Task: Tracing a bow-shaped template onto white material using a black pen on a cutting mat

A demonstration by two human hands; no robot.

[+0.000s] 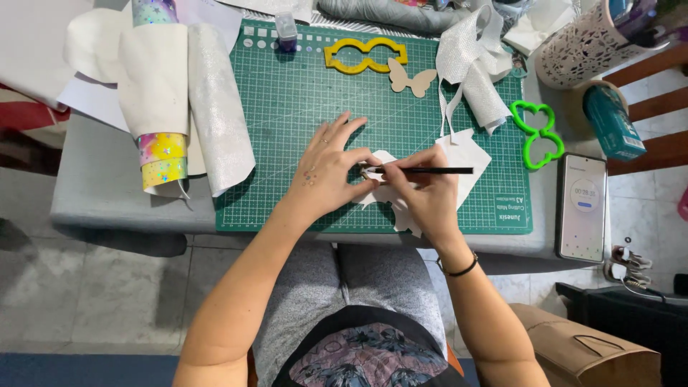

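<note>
Head view: flat white cut-out sheet piece (387, 192), matte, irregular edges, on gridded green cutting mat (301, 107), near centre. Left hand (326, 172) pressed flat on it, fingers spread; right hand (423, 188) pinching slim black pencil (430, 170). Wooden butterfly shape (410, 79) far.

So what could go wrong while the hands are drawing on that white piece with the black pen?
1. The left hand only presses the white piece with its fingertips, so it might slip and the line drawn by the black pen in the right hand could go crooked.
2. The white piece reaches close to the near edge of the green cutting mat; the pen could perhaps run off it and mark the mat.
3. The phone lies near the table's edge, where an elbow might knock it.
</note>
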